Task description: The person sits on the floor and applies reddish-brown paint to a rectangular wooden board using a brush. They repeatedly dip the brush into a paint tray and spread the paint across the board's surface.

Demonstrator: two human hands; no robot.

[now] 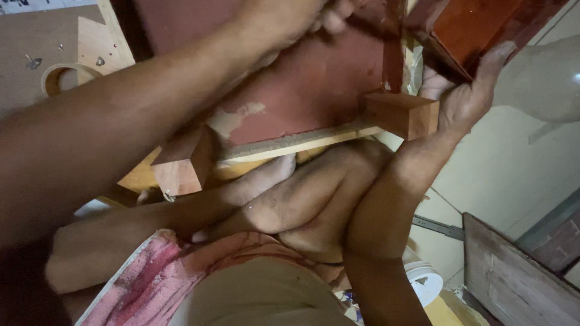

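Your right hand (pixel 468 90) cups the red-brown wooden piece (pixel 477 27) — fingers spread; your left hand (pixel 296 18) blurs against the red board (pixel 314 78) — grip unclear.

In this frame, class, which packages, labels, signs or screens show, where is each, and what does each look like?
White lidded tub: round, low right on the floor, beside a grey wooden panel.
Pale printed sheet: top left edge, flat, white with dark marks.
No screens or signs show.
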